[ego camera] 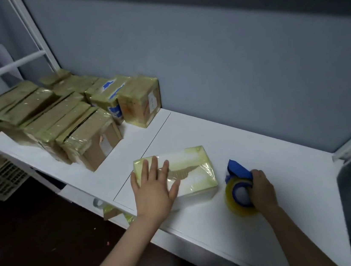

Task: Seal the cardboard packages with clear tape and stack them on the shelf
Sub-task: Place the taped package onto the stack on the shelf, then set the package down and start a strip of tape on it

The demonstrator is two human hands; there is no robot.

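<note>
The package (189, 172), wrapped in clear tape, is seen lying at the near edge of the white shelf (226, 135), pressed under the left hand (153, 188), fingers straight and spread. Just right of it, the blue tape dispenser (239, 183) is gripped by the right hand (263, 190), fingers curled round it. Taped packages (67, 118) are stacked far left; one white label (152, 101) is there, writing too small to be read.

Two bare forearms in view right now, left hand (153, 191) bare with all five fingers showing, right hand (263, 190) bare too, knuckles and back showing, slender wrists, arms uncovered to the frame's edge
</note>
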